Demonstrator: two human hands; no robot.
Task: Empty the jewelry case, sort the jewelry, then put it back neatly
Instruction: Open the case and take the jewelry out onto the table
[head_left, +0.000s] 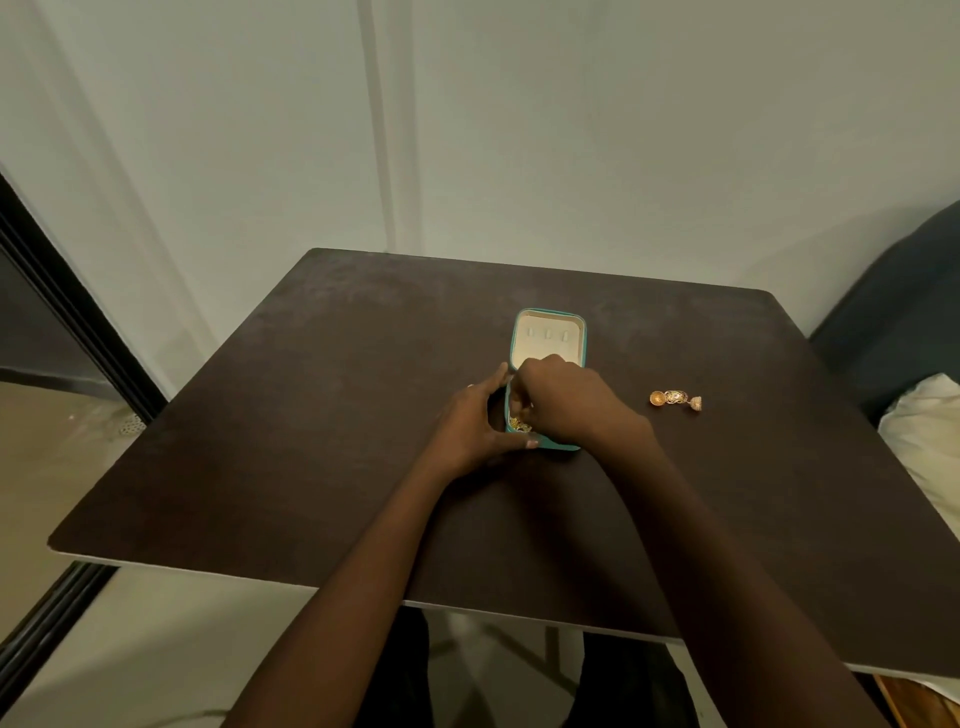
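Dark table (311, 415) | left hand (475, 421) grips teal case (548, 332) | right hand (558, 400) curled inside, hold unclear | earrings (675, 400) right

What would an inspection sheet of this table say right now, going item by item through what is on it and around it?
Surface: dark brown table, matte, standing by a pale wall.
Job's things: teal jewelry case lying open, cream lining showing; gold jewelry inside its near half; gold earrings lying on the table to the right, apart from the case.
Clutter: nothing seen.
Grips: left hand braces the case's left side, thumb at its near edge; right hand reaches into the case, fingers curled, whether they pinch anything is hidden.
Cables: nothing seen.
Surroundings: white pillow at right; dark frame at left.
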